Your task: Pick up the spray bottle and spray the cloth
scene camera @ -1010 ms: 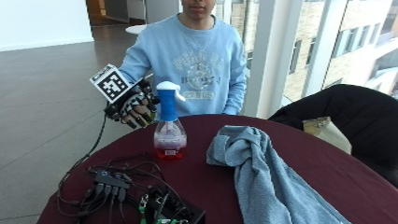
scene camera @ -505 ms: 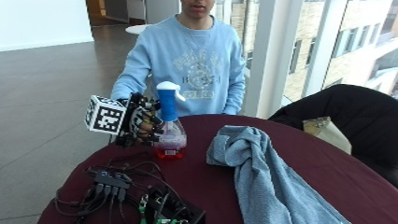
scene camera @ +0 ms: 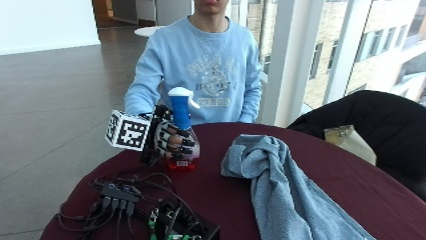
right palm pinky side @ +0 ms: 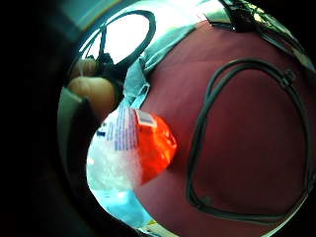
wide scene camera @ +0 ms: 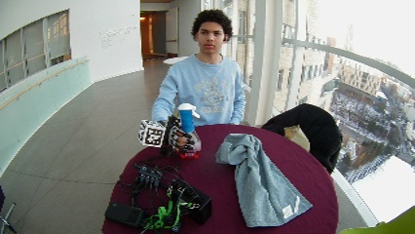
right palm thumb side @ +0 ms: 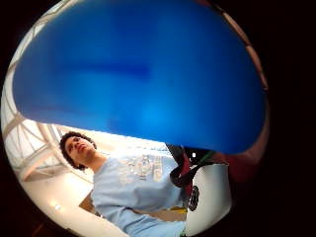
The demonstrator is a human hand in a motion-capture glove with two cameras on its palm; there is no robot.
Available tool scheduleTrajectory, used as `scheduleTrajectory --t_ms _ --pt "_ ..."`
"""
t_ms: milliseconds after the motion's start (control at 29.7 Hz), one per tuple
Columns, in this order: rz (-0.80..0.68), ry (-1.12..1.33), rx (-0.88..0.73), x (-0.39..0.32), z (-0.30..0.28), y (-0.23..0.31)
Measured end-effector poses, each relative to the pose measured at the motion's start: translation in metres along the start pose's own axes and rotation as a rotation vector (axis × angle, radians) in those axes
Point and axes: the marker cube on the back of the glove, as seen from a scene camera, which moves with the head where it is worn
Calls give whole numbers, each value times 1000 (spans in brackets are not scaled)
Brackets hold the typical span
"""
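Note:
A spray bottle (scene camera: 181, 131) with a blue neck, white nozzle and red liquid in its clear base stands on the round maroon table (scene camera: 219, 195). The gloved right hand (scene camera: 170, 140) has its fingers curled round the bottle's body just below the neck. In the wide outside view the hand (wide scene camera: 180, 140) grips the bottle (wide scene camera: 188, 130) the same way. The blue neck (right palm thumb side: 143, 74) fills the thumb side palm view; the red base (right palm pinky side: 148, 148) shows in the little finger side palm view. A grey-blue cloth (scene camera: 286, 190) lies bunched and draped on the table beside the bottle.
Black cables, a hub (scene camera: 116, 192) and a dark box with green wires (wide scene camera: 175, 209) lie at the table's near side. A chair with a black coat (scene camera: 363, 125) stands behind the table by the window.
The gloved hand has come down from beside the bottle's neck and closed its fingers round the bottle's body. The bottle still stands in the same place.

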Motion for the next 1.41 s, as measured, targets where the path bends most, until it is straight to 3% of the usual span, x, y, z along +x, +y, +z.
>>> scheduleTrajectory --t_ms 404,775,1415 --pt "-8 130 179 -19 2 -13" --pt "116 484 -9 -68 -35 -68" --pt "244 870 -243 -98 -20 -129"
